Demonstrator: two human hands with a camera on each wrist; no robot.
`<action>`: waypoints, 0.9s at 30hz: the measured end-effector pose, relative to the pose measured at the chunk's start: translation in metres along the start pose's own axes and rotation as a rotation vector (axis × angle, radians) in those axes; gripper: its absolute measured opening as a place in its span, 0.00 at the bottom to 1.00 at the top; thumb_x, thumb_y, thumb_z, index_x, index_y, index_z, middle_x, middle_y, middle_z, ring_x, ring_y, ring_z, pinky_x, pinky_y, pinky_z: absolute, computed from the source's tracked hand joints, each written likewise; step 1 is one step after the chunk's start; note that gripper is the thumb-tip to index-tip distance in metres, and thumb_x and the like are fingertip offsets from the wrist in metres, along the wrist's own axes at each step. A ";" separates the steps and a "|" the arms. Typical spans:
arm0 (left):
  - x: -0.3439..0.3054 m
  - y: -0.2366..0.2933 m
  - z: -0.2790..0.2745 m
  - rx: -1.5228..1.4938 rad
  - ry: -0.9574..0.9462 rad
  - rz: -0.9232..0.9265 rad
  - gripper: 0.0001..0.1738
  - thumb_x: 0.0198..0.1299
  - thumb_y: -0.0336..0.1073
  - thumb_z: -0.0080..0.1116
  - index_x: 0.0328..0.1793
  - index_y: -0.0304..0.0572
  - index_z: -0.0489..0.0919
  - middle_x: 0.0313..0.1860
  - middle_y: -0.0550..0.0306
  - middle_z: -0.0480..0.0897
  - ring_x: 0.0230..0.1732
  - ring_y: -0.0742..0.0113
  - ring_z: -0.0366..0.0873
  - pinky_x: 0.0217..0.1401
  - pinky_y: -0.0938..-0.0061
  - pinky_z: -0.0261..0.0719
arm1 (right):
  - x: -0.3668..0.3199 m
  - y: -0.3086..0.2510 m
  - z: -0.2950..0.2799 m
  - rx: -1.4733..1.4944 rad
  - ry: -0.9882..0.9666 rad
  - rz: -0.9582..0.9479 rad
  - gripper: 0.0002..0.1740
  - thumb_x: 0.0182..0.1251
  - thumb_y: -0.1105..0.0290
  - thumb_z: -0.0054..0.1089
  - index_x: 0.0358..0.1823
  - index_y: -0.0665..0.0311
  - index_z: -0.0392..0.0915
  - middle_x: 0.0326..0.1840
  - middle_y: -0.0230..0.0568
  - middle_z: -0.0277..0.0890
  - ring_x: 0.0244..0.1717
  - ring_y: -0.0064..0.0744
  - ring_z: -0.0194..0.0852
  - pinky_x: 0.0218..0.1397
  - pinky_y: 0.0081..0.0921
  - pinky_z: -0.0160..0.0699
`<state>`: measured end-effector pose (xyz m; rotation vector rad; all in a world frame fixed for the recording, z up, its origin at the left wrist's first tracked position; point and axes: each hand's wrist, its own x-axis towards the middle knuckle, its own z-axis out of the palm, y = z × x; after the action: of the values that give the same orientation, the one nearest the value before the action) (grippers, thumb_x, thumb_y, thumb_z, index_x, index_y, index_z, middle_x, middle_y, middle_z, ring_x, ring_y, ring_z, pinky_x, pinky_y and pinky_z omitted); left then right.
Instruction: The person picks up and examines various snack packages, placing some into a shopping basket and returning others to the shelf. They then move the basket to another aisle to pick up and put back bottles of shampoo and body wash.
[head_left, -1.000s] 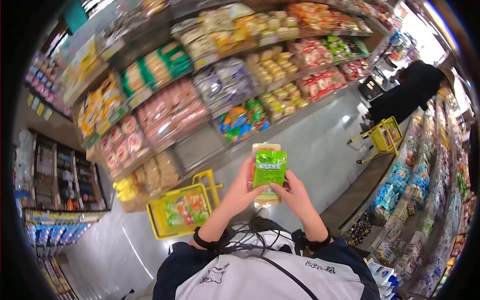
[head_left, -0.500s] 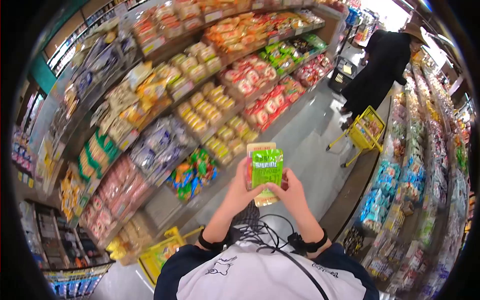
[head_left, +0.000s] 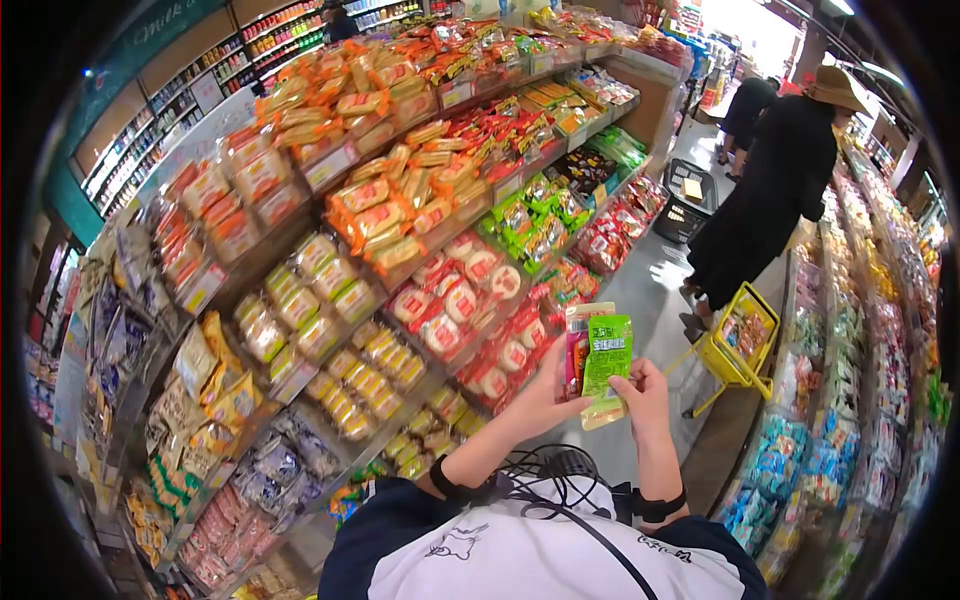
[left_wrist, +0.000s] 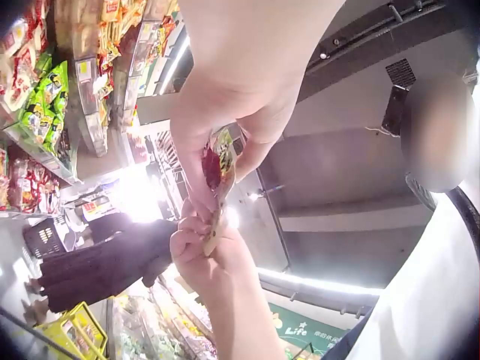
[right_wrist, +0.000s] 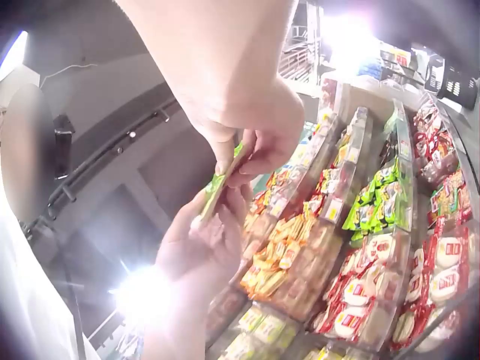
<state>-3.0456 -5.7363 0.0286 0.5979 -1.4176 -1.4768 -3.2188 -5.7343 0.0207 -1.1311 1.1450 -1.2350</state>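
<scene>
Two flat packets are held in the hands. The green packet (head_left: 607,358), the landmark here, overlaps the front of a cream-edged packet (head_left: 577,345), which shows along its left side. Left of the green packet, the left hand (head_left: 545,395) has its grip pinching the cream-edged packet; at its lower right, the right hand (head_left: 648,392) has its grip pinching the green packet, thumb on its face. Left of the green packet are red-and-white packs (head_left: 440,315) on shelving; right of it, a yellow cart (head_left: 722,367); beyond it, a person in black (head_left: 760,190).
</scene>
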 end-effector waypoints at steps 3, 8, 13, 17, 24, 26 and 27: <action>0.057 -0.023 -0.009 -0.094 0.149 -0.061 0.49 0.50 0.16 0.51 0.70 0.49 0.33 0.62 0.49 0.59 0.62 0.63 0.61 0.60 0.70 0.64 | 0.074 0.004 -0.020 0.016 -0.066 0.015 0.08 0.53 0.78 0.59 0.28 0.65 0.67 0.26 0.29 0.71 0.27 0.13 0.67 0.29 0.13 0.66; 0.171 -0.057 -0.024 -0.158 0.469 0.023 0.49 0.45 0.13 0.53 0.70 0.43 0.40 0.63 0.49 0.60 0.63 0.63 0.60 0.59 0.68 0.66 | 0.214 0.005 -0.053 0.107 -0.286 -0.030 0.11 0.55 0.78 0.57 0.41 0.70 0.72 0.34 0.34 0.75 0.33 0.17 0.72 0.36 0.15 0.70; 0.285 -0.067 -0.024 -0.011 0.644 0.103 0.51 0.43 0.14 0.57 0.70 0.42 0.40 0.61 0.50 0.62 0.61 0.64 0.63 0.58 0.71 0.67 | 0.331 -0.030 -0.088 0.051 -0.479 0.008 0.16 0.52 0.78 0.59 0.45 0.69 0.73 0.37 0.33 0.76 0.38 0.19 0.72 0.43 0.18 0.70; 0.339 -0.063 -0.033 0.208 0.764 0.157 0.52 0.42 0.16 0.60 0.70 0.42 0.41 0.60 0.50 0.63 0.60 0.65 0.63 0.58 0.71 0.68 | 0.400 -0.033 -0.095 0.168 -0.599 0.138 0.13 0.51 0.79 0.59 0.41 0.70 0.75 0.38 0.35 0.77 0.37 0.21 0.73 0.42 0.19 0.70; 0.389 -0.054 -0.080 0.437 0.838 0.247 0.48 0.45 0.20 0.60 0.70 0.42 0.44 0.60 0.51 0.63 0.58 0.68 0.64 0.58 0.74 0.66 | 0.449 -0.058 -0.054 0.330 -0.471 0.037 0.13 0.50 0.81 0.58 0.41 0.70 0.75 0.37 0.37 0.77 0.36 0.23 0.74 0.40 0.20 0.72; 0.406 -0.035 -0.090 0.328 0.737 0.346 0.47 0.47 0.21 0.59 0.70 0.43 0.44 0.59 0.50 0.65 0.57 0.68 0.66 0.56 0.74 0.68 | 0.468 -0.066 -0.046 0.363 -0.451 -0.024 0.13 0.51 0.81 0.58 0.41 0.70 0.74 0.37 0.37 0.77 0.35 0.24 0.74 0.40 0.20 0.72; 0.411 -0.030 -0.097 0.305 0.715 0.306 0.47 0.47 0.21 0.58 0.70 0.43 0.43 0.57 0.51 0.66 0.55 0.69 0.67 0.55 0.74 0.69 | 0.478 -0.069 -0.045 0.379 -0.441 -0.030 0.13 0.51 0.81 0.57 0.41 0.71 0.74 0.37 0.38 0.77 0.35 0.24 0.75 0.40 0.20 0.72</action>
<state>-3.1408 -6.1439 0.0896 0.9359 -1.0938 -0.6929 -3.2667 -6.2131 0.0776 -1.0600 0.5382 -1.0949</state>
